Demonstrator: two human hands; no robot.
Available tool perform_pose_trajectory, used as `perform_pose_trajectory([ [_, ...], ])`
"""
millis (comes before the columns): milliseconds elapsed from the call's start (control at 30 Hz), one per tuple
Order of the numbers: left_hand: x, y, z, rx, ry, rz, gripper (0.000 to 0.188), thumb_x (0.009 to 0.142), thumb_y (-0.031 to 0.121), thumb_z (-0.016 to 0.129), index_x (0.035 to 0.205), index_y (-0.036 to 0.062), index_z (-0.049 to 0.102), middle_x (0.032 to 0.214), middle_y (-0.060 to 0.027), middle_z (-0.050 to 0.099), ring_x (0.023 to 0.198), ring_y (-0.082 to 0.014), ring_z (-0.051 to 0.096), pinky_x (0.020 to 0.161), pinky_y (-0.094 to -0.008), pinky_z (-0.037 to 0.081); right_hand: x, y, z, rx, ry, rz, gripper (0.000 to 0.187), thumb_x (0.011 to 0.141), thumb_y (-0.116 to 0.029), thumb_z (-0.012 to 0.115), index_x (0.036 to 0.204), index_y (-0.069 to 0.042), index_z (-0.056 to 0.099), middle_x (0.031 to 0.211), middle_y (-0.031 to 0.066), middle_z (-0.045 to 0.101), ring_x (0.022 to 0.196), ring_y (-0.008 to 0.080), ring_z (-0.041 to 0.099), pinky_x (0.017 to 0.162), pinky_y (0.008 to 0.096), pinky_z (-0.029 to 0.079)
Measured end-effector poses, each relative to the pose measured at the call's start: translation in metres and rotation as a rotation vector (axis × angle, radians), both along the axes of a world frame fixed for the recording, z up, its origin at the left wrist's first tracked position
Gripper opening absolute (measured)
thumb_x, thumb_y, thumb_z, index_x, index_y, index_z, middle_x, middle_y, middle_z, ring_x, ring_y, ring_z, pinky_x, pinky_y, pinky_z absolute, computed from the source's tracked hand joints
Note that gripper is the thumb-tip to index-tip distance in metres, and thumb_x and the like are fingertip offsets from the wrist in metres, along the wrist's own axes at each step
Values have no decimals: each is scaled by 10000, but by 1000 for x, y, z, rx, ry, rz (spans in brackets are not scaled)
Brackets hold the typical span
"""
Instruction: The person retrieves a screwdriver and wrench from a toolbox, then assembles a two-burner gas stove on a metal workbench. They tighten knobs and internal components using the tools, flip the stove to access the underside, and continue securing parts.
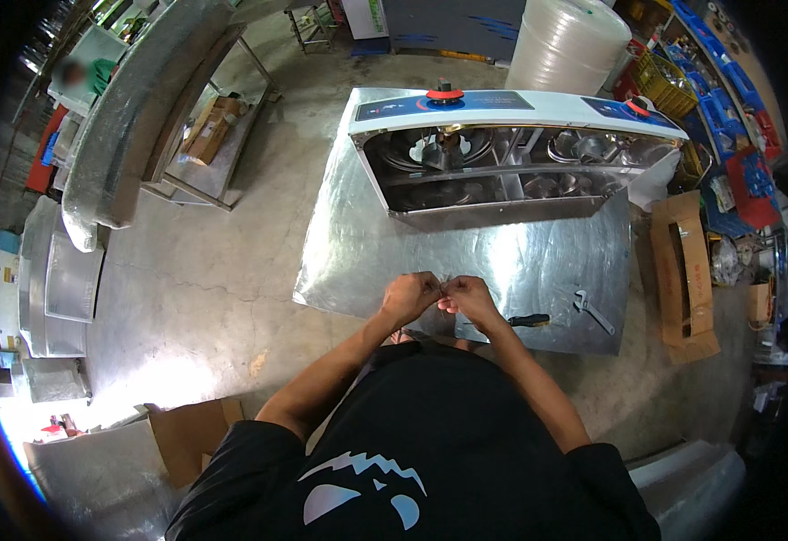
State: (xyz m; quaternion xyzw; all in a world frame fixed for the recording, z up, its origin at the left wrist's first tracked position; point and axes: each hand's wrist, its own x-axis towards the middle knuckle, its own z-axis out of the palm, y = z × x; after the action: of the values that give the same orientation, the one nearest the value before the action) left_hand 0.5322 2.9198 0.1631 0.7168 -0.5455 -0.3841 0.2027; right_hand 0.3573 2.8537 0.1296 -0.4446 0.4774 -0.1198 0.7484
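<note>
We see both forearms come up from the near edge and meet over the near rim of the steel tabletop [367,261]. The left hand [409,296] is curled into a loose fist, knuckles up, and the right hand [471,296] is bent the same way, fingertips turned in toward the left. The 2 hands nearly touch. Something small and pale sits pinched between the fingertips, but it is too small for us to name, and we cannot tell how firmly either grip closes on it.

Just right of the right hand a black-handled screwdriver [527,320] lies flat, its long axis running left to right, blade end hidden toward the wrist. Farther right a wrench [594,312] lies slantwise. At the far side lies a 2-burner stove housing [511,153], its open underside facing us.
</note>
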Motion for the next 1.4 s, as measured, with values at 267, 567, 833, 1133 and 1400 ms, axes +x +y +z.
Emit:
perform_pose_trajectory([
  [267,15,-2,-26,89,591,71,201,915,215,734,1001,35,710,893,-52,725,804,-131,652,737,-292,525,-4,-10,2,-203,-56,145,148,1028,-136,586,978,-12,649,903,53,702,807,144,707,712,260,552],
  [567,11,0,-31,229,979,376,131,941,195,685,984,81,639,904,-6,638,825,-130,621,742,-310,542,6,-17,17,-835,266,325,217,939,-211,637,955,4,608,881,226,690,839,416,683,737,485,528],
  [833,16,-7,-22,-328,-188,181,159,937,156,621,959,8,566,789,-202,639,760,-297,669,687,-405,536,1,-12,18,-880,312,384,204,928,-206,617,952,-4,617,804,209,673,819,390,695,722,479,531],
  [1133,3,-27,-13,-136,1033,446,141,995,126,511,1081,34,447,1058,-159,637,950,-284,688,817,-455,620,-22,-30,1,521,-475,-261,408,1076,-392,479,1316,-66,526,1244,138,645,1033,325,682,902,474,563],
  [1400,-3,-22,-54,24,1108,601,149,967,62,567,1087,58,478,1066,-131,636,921,-254,685,794,-382,608,-29,-27,-6,2,-209,-188,217,1013,-127,627,1193,-6,625,1052,84,700,864,175,701,751,304,588],
])
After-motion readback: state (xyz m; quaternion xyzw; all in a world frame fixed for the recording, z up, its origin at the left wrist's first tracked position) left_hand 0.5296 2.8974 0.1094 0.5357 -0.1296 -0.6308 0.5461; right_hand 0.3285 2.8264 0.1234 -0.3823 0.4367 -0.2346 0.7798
